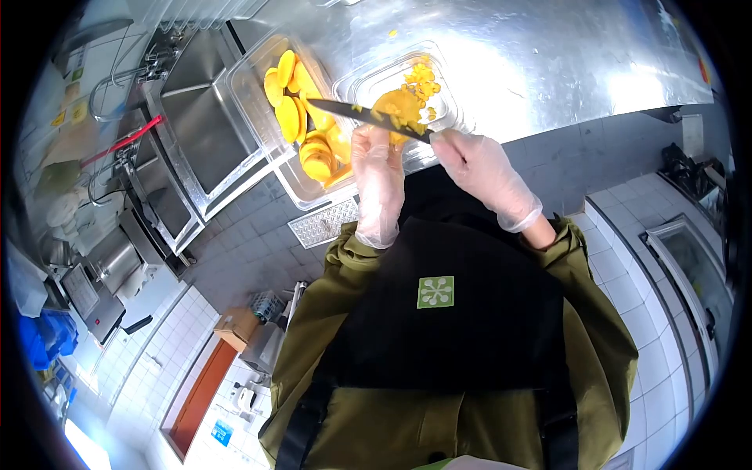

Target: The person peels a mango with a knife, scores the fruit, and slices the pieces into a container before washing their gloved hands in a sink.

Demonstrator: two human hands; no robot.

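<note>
My left hand (379,184), in a clear plastic glove, grips a yellow mango piece (396,103) from below. My right hand (487,174), gloved likewise, is closed around the handle of a knife (337,109). The dark blade crosses in front of the mango piece and points left, with yellow bits stuck on it. Just beyond the hands sits a small clear container (368,72) with diced mango (421,78) inside. Left of it, a larger clear tub (249,74) holds several peeled mango pieces (291,119).
A shiny steel worktable (540,63) carries both containers; a small yellow scrap (393,34) lies on it. A steel sink (205,133) with faucets stands at the left. A cardboard box (237,327) is on the lower left side, and a glass-door fridge (689,270) is at the right.
</note>
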